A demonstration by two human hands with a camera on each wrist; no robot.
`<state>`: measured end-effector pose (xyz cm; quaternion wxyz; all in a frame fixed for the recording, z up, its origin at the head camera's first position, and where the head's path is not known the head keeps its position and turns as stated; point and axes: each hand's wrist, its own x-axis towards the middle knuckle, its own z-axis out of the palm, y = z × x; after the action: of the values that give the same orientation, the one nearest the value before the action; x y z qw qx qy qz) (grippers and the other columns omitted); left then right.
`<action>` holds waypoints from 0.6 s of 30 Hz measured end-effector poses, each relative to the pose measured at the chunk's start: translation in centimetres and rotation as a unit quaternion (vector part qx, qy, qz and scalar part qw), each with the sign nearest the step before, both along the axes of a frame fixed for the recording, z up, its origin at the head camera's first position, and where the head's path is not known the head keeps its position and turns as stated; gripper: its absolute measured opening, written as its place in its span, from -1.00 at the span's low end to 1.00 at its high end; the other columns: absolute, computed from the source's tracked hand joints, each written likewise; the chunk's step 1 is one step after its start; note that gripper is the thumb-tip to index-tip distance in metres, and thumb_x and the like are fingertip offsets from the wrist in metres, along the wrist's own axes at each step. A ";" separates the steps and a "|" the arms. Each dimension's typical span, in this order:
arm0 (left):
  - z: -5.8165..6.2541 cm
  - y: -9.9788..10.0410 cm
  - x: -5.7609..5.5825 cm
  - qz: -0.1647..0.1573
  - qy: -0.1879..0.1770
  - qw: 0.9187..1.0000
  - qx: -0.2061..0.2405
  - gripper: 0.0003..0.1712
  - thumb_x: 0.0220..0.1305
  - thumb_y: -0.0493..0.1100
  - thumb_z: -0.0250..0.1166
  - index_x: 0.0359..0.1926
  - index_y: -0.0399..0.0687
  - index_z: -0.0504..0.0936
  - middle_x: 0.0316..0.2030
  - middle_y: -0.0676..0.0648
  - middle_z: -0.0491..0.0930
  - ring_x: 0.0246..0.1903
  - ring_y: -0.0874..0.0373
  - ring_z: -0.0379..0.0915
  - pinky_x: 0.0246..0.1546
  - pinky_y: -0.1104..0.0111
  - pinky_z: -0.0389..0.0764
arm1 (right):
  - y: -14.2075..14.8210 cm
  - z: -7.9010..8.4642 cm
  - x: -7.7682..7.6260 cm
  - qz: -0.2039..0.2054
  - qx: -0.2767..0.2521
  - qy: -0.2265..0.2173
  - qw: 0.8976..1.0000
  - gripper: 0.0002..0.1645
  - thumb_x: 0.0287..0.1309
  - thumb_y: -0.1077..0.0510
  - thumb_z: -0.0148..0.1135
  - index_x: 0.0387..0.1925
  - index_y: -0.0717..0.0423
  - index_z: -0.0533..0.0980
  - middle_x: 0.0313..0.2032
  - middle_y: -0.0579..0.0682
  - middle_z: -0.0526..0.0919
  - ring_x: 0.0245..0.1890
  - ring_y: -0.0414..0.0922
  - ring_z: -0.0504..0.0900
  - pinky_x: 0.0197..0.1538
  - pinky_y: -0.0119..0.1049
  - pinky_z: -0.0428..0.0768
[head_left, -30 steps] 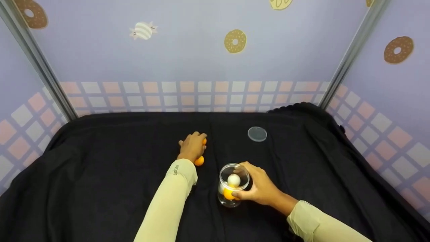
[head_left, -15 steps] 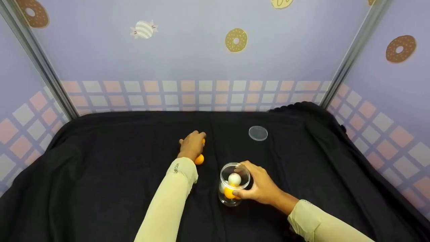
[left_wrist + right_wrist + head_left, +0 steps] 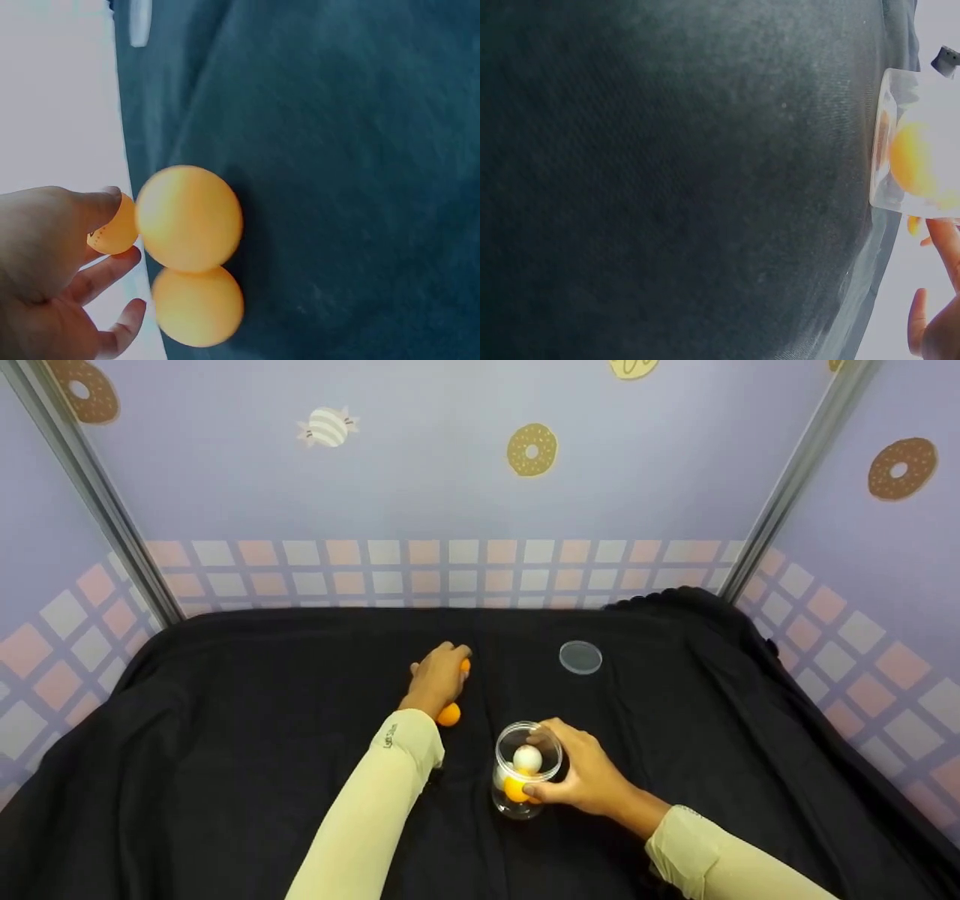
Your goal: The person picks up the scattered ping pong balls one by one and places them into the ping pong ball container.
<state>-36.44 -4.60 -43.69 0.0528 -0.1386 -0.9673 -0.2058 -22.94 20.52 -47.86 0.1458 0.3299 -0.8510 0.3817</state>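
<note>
My left hand (image 3: 439,679) reaches over the black cloth and pinches an orange ball (image 3: 116,229) between thumb and finger, as the left wrist view shows. Two more orange balls, one larger in view (image 3: 189,217) and one below it (image 3: 199,306), lie on the cloth near that hand. Only one loose ball (image 3: 449,715) shows beside the left wrist in the head view. My right hand (image 3: 581,771) grips a clear, lidless jar (image 3: 516,810) standing upright. Inside are a white ball (image 3: 528,759) and an orange ball (image 3: 516,788), with others partly hidden.
A round clear lid (image 3: 580,658) lies on the black cloth (image 3: 262,735) beyond the jar. Patterned lilac wall panels (image 3: 420,472) enclose the back and sides. The cloth bunches up at the back right corner.
My left hand has shifted slightly forward and right with the pinched orange ball. The right hand keeps its grip on the jar. The head view has turned a little.
</note>
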 end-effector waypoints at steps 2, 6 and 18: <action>0.4 0.1 0.3 -0.008 0.004 1.000 0.006 -0.57 0.43 -0.21 0.24 0.28 0.08 0.56 0.11 -0.12 0.53 0.09 -0.11 0.55 0.09 -0.13 0.50 | 0.0 -0.1 0.0 0.000 -0.002 0.000 1.000 -0.19 -0.22 -0.24 0.62 0.06 0.01 0.54 -0.05 -0.22 0.70 -0.04 -0.22 0.69 0.05 -0.23 0.65; 1.1 0.2 1.1 -0.024 0.016 0.999 0.016 -0.59 0.45 -0.17 0.24 0.27 0.09 0.56 0.12 -0.11 0.54 0.10 -0.09 0.54 0.09 -0.12 0.51 | -0.1 -0.1 0.0 0.001 -0.002 0.001 1.000 -0.18 -0.21 -0.24 0.62 0.07 0.03 0.54 -0.05 -0.20 0.70 -0.03 -0.22 0.69 0.06 -0.24 0.65; 3.6 0.5 5.6 -0.134 0.095 0.981 0.100 -0.60 0.38 -0.19 0.33 0.21 -0.10 0.60 -0.01 -0.19 0.57 -0.08 -0.09 0.55 0.02 0.06 0.62 | 0.1 0.0 0.0 0.002 -0.007 0.005 1.000 -0.19 -0.21 -0.22 0.63 0.08 -0.01 0.54 -0.07 -0.23 0.68 -0.07 -0.23 0.68 0.03 -0.25 0.65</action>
<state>-30.89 -4.07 -40.08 0.1299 -0.2801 -0.9049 -0.2930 -22.90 20.58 -47.83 0.1511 0.3322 -0.8471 0.3862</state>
